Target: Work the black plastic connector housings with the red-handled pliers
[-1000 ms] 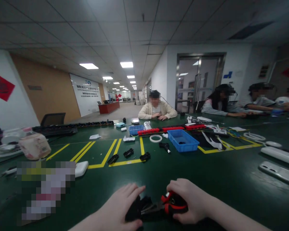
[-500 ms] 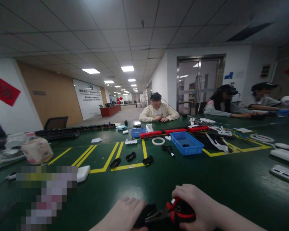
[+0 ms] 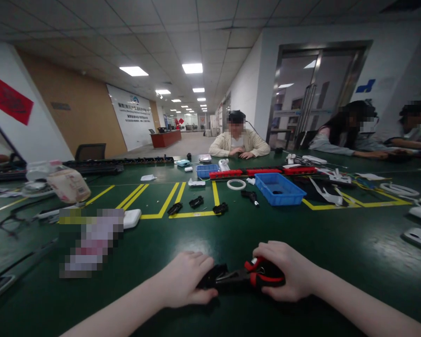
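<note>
My right hand [image 3: 286,270] is closed round the red-and-black handles of a pair of pliers [image 3: 256,277] lying low over the green table [image 3: 301,238]. The pliers' metal jaws point left into a small black part [image 3: 214,276]. My left hand [image 3: 185,278] is curled over that black part and holds it against the table, thumb underneath. Both hands sit close together near the table's front edge.
Small black parts [image 3: 196,202] lie by yellow floor-style lines on the table. Beyond them stand a blue bin [image 3: 279,189], a white ring [image 3: 236,184] and red strips [image 3: 226,174]. A bottle [image 3: 68,185] lies at the left. A person [image 3: 239,140] sits opposite; others work at the right.
The view has tilted down and closer, so my hands show higher in the picture. My left hand's fingers have curled from flat to gripping the black part; the right hand still holds the pliers.
</note>
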`<state>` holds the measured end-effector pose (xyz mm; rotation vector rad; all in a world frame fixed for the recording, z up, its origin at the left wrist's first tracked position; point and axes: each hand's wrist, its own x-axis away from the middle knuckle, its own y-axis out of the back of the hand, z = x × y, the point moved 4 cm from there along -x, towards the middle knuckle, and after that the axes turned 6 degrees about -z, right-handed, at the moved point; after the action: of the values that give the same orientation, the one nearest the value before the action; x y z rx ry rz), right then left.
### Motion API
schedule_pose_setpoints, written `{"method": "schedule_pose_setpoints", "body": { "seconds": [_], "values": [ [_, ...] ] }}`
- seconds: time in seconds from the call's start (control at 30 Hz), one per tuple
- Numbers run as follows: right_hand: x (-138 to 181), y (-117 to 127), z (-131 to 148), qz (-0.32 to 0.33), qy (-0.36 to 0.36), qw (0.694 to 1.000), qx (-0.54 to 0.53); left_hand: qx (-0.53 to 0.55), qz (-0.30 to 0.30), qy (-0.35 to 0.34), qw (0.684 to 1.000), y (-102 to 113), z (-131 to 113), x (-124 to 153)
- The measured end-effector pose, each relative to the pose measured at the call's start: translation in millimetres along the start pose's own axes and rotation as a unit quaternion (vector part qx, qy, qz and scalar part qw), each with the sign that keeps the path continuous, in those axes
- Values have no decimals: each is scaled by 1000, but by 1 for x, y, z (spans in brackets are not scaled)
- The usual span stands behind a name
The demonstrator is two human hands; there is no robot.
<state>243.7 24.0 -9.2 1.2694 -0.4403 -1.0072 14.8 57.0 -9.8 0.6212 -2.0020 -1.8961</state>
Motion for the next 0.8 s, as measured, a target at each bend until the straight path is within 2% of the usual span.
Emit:
{"method": "schedule_pose_setpoints", "body": {
  "seconds": [0.13,0.23,0.37,0.5,0.63,0.8],
  "values": [
    [2,-1,-2,-29,54,998,26,35,-19,-6,999,-1,6,2],
    [5,-1,-2,-86,112,989,50,55,-31,-13,998,-4,9,3],
    [7,1,0,-166,166,964,122,55,-47,-28,997,-3,9,4],
    [7,6,3,-229,211,927,210,33,-67,-29,997,0,10,6],
    [6,9,4,-256,220,903,268,26,-85,-31,996,-1,12,8],
    [6,11,4,-286,199,895,280,23,-95,-37,994,-2,12,8]
  ]
}}
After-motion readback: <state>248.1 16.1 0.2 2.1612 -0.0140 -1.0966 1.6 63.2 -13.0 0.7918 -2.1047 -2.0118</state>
